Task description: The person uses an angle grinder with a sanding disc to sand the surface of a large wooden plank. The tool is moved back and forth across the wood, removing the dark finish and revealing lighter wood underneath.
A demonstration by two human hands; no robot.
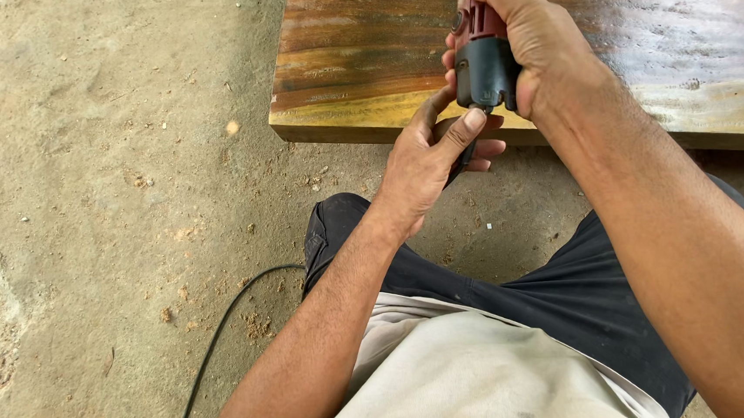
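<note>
A red and black power tool point(485, 48) is held upright over the near edge of a thick wooden slab point(361, 53). My right hand point(535, 40) wraps around the tool's body from the right. Just below it, my left hand point(429, 157) pinches the black cord stub where it leaves the tool's rear end, thumb pressed against the base. The tool's front end is cut off by the top of the view.
A black power cable point(224, 333) trails across the dusty concrete floor point(110, 210), which is strewn with wood chips. My legs in dark trousers point(570, 291) and a light shirt fill the lower right. The slab's front edge runs along the top right.
</note>
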